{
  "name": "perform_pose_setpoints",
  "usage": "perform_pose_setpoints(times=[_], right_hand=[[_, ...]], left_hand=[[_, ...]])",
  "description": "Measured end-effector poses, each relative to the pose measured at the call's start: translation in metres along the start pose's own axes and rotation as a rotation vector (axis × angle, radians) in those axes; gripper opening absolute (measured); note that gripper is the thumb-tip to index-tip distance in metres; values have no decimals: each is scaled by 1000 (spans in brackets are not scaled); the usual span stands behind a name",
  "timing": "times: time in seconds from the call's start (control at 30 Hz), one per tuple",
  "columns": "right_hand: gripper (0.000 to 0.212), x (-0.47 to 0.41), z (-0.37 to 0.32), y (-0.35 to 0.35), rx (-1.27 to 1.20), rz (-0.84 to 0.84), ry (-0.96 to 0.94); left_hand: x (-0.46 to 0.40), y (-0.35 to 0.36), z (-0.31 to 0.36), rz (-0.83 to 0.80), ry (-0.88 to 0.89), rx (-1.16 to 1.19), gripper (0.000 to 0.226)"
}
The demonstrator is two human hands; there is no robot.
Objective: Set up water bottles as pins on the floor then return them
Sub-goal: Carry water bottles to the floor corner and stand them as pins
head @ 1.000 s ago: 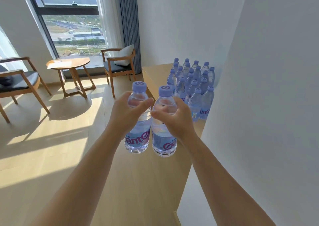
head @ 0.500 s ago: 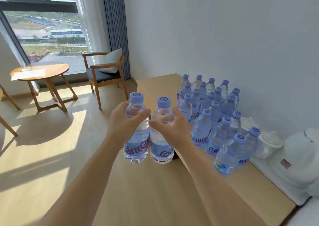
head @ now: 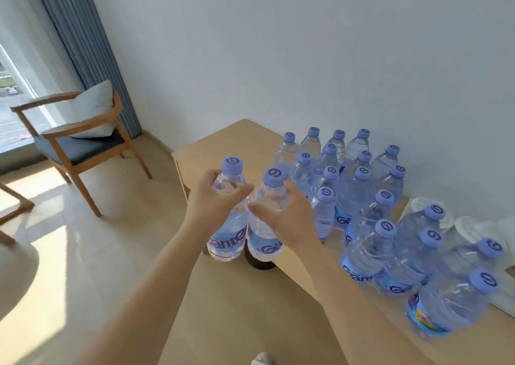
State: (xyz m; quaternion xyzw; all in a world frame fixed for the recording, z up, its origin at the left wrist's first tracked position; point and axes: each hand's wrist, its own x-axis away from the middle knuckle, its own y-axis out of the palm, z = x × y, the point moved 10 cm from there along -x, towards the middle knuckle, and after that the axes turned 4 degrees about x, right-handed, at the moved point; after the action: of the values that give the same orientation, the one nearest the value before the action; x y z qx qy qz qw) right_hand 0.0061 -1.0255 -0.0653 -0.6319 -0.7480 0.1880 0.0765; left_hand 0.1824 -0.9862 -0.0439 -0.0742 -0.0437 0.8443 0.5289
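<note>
I hold two clear water bottles with lilac caps side by side, upright, above the near edge of a low wooden cabinet (head: 223, 147). My left hand (head: 211, 200) grips the left bottle (head: 230, 230) around its shoulder. My right hand (head: 284, 217) grips the right bottle (head: 264, 242) the same way. Both bottles hang just over the cabinet top, their dark shadows beneath them. To their right, several more bottles (head: 359, 186) of the same kind stand in a dense cluster on the cabinet, against the white wall.
A wooden armchair (head: 75, 141) with a pale cushion stands on the floor at the left, by a grey curtain (head: 83, 49) and the window. White lidded cups (head: 462, 225) sit behind the bottles at the right. Sunlit floor (head: 69, 267) spreads out to the left.
My view has swung right and closer to the cabinet. Both hands have carried the two bottles forward, from above the floor to over the cabinet's near edge, beside the cluster.
</note>
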Motion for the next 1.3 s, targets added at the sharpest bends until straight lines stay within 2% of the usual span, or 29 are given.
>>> perform_pose_setpoints(times=[0.07, 0.2, 0.27, 0.37, 0.5, 0.7, 0.93, 1.03, 1.2, 1.3], right_hand=[[42, -21, 15, 4, 21, 36, 27], [50, -59, 50, 15, 2, 108, 128], [44, -75, 64, 18, -30, 166, 178], [37, -95, 75, 17, -11, 264, 190], [39, -109, 84, 16, 25, 337, 205], [43, -112, 94, 19, 90, 463, 280], [36, -110, 95, 26, 71, 571, 353], [42, -110, 91, 28, 138, 600, 366], [51, -97, 87, 24, 316, 763, 394], [58, -93, 91, 24, 353, 750, 432]], left_hand=[[-31, 12, -13, -33, -9, 4, 32], [-87, 38, -41, -105, -56, 1, 35], [-112, 52, -54, -141, -86, 12, 35], [-145, 70, -66, -189, -102, 12, 35], [-174, 90, -74, -238, -107, 31, 33], [-200, 120, -84, -375, -119, 66, 37], [-216, 149, -94, -543, -89, 88, 43], [-214, 153, -102, -588, -101, 115, 43], [-209, 161, -101, -721, -56, 121, 41], [-206, 165, -98, -796, -54, 110, 43]])
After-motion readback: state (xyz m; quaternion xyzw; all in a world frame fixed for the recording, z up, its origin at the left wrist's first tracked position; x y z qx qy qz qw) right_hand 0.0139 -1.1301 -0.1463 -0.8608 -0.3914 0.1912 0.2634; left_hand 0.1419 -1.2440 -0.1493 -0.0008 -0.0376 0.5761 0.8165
